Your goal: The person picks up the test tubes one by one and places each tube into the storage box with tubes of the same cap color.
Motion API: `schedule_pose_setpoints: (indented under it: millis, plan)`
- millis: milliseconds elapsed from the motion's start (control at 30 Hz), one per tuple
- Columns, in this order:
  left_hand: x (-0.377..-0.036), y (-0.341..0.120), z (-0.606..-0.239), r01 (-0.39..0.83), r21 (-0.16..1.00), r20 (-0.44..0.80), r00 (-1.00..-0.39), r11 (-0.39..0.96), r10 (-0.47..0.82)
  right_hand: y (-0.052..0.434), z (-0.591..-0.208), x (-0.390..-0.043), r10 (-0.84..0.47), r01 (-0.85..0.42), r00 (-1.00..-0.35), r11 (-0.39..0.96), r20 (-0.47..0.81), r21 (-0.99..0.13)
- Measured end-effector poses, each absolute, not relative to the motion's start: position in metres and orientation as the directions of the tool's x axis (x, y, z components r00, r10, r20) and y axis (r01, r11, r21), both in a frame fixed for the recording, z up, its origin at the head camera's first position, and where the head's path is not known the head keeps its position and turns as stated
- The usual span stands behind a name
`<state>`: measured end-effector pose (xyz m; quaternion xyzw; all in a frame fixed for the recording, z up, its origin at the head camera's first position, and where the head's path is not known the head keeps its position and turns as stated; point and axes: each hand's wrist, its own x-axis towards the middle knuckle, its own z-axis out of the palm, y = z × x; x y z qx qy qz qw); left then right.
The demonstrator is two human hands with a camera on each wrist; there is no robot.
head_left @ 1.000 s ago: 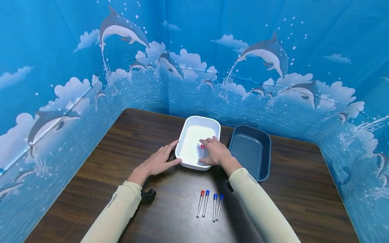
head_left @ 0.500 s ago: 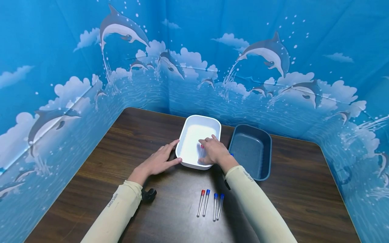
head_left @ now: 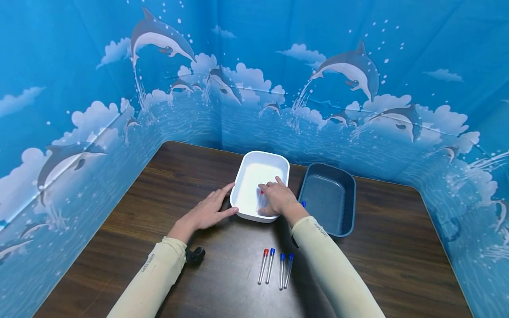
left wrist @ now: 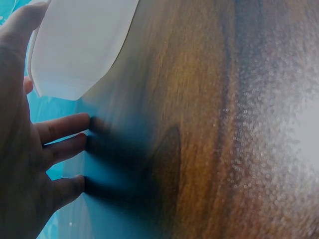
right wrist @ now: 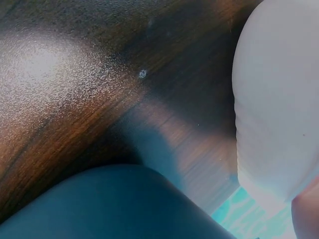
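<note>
Red-capped tube going into white bin

Red-capped tube [head_left: 261, 199] sits low inside the white bin [head_left: 278, 162], under the right hand [head_left: 279, 199]; whether the fingers grip it or just rest on it, cannot tell. Left hand [head_left: 208, 213] lies open, fingers flat against the bin's side. Four tubes [head_left: 275, 270] left on the counter [head_left: 167, 176]; blue bin [head_left: 350, 194] beside. Versus a second ago: right hand slightly deeper, little else moved

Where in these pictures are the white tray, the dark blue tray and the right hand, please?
white tray [head_left: 265, 160]: head view, on the bare far inner wall near its rim.
dark blue tray [head_left: 327, 194]: head view, on its bare floor.
right hand [head_left: 279, 200]: head view, on the back of the hand, inside the white tray.
</note>
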<state>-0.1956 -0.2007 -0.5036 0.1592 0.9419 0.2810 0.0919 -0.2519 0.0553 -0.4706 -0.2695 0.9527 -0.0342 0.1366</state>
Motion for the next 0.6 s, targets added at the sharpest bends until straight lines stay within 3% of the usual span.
schedule_pose_setpoints:
  millis: [600]
  plan:
    - [-0.1959,-0.2002,-0.503,0.258,0.561,-0.073,-0.931,0.787,0.358,0.0529,-0.4717,-0.2531,-0.534,-0.529,-0.809,0.844,-0.248,-0.09]
